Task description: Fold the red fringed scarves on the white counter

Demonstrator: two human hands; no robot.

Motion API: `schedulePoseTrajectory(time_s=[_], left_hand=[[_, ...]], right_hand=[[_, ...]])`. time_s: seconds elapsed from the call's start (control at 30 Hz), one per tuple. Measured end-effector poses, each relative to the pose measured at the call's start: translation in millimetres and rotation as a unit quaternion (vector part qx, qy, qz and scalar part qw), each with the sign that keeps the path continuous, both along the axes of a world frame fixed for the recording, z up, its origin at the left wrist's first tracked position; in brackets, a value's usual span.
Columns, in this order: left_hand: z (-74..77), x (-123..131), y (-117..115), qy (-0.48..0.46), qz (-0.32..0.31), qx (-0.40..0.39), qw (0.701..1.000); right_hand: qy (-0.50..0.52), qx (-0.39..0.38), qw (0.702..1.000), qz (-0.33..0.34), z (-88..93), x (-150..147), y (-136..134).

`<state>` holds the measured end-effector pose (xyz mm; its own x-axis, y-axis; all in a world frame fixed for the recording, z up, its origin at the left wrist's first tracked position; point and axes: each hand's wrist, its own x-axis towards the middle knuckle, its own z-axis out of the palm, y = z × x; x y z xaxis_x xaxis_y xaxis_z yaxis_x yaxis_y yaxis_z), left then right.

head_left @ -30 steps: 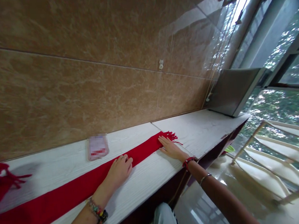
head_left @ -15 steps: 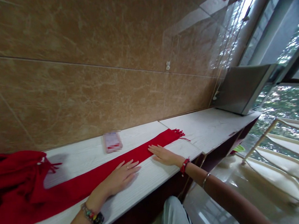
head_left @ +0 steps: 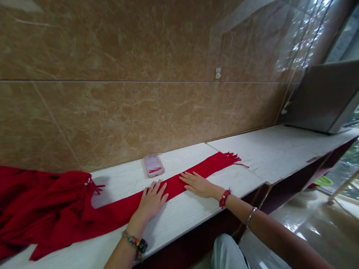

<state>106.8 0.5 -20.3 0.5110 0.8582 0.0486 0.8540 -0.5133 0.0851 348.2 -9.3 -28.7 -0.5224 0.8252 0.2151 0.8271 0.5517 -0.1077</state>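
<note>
A long red scarf (head_left: 200, 170) with a fringed end lies as a flat strip along the white countertop (head_left: 184, 215). At the left, the rest of the red cloth (head_left: 46, 203) is bunched in a loose heap with a few tassels showing. My left hand (head_left: 153, 199) rests flat on the strip, fingers spread. To its right, nearer the fringe, my right hand (head_left: 199, 185) also lies flat on the scarf, its fingers stretched out. Neither hand grips the fabric.
Behind the scarf, close to the wall, lies a phone-like flat item (head_left: 154, 165), partly blurred. A brown marbled tile wall (head_left: 135, 113) runs along the back. A dark grey box-shaped appliance (head_left: 326, 97) stands at the counter's far right end. My knee (head_left: 228, 255) is below the front edge.
The view has swung left, so the scene sits further right. My left hand has moved along the strip and now lies more squarely on it. The left heap has shifted, showing a loose corner.
</note>
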Motion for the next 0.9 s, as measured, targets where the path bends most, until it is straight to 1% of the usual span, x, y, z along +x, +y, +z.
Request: schedulePoseTrajectory(time_s=[0.13, 0.23, 0.3, 0.43, 0.5, 0.57, 0.67, 0.8, 0.9], left_hand=[[3.7, -2.1, -7.6, 0.021, -0.003, 0.004, 1.000], [9.2, -3.0, -9.2, 0.017, -0.010, -0.001, 1.000], [12.4, -2.8, -9.5, 0.011, -0.013, -0.005, 1.000], [12.7, -1.2, -10.2, 0.006, -0.002, -0.008, 1.000], [9.5, -0.9, -10.4, 0.006, 0.000, -0.003, 1.000], [6.7, -0.5, -9.0, 0.001, 0.000, 0.002, 1.000], [9.5, 3.5, 1.4, -0.015, -0.010, -0.005, 1.000], [26.8, 19.8, 31.7, -0.050, -0.067, -0.053, 0.995], [38.1, 37.4, 54.1, -0.049, -0.065, -0.079, 0.994]], right_hand=[[0.022, 0.019, 0.999, -0.019, -3.3, 2.6, -2.1], [0.052, 0.065, 0.996, -0.029, -3.5, 0.8, -4.9], [0.066, 0.106, 0.992, -0.007, -3.4, -3.3, -9.0], [0.069, 0.157, 0.982, 0.081, -3.3, -14.9, -19.5], [0.059, 0.164, 0.981, 0.082, -2.8, -19.2, -23.6], [0.044, 0.169, 0.983, 0.048, -1.8, -20.7, -26.1], [0.022, 0.180, 0.983, 0.006, -0.1, -19.5, -27.8], [-0.006, 0.186, 0.983, 0.001, 0.5, -17.6, -27.9], [-0.034, 0.192, 0.981, 0.002, 0.9, -17.7, -27.5]])
